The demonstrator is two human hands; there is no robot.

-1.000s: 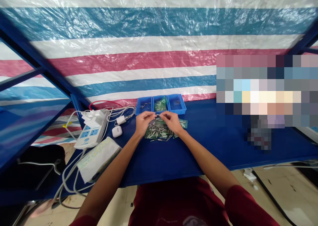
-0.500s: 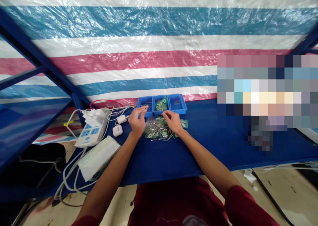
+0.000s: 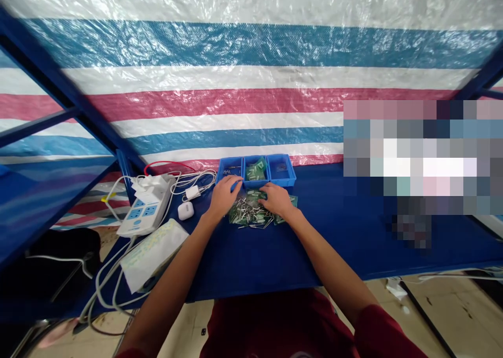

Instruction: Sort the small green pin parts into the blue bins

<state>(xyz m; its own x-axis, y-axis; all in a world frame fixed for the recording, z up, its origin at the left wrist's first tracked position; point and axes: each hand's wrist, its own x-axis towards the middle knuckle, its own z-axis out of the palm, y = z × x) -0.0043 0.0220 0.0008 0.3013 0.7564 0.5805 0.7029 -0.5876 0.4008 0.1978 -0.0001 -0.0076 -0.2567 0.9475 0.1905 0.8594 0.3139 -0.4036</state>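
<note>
A pile of small green parts and metal pins [image 3: 249, 215] lies on the blue table [image 3: 275, 248]. Both my hands rest on it. My left hand [image 3: 223, 195] lies at the pile's left edge, its fingers stretched forward and touching the front rim of the left blue bin [image 3: 229, 167]. My right hand [image 3: 277, 199] sits on the pile's right side with its fingers bent down and pressed together into the parts; what they grip is hidden. Behind the pile, the middle bin [image 3: 255, 169] holds green parts and the right bin [image 3: 281, 169] looks nearly bare.
To the left lie a white earbud case [image 3: 185, 209], a white charger [image 3: 192, 191], a power strip [image 3: 143, 211] with tangled cables, and a wrapped white packet [image 3: 151, 252]. A striped tarp [image 3: 236, 85] hangs behind. A blurred area covers the right.
My left hand has come down from the left bin to the pile's edge. My right hand has settled lower onto the pile. The camera has tilted slightly.
</note>
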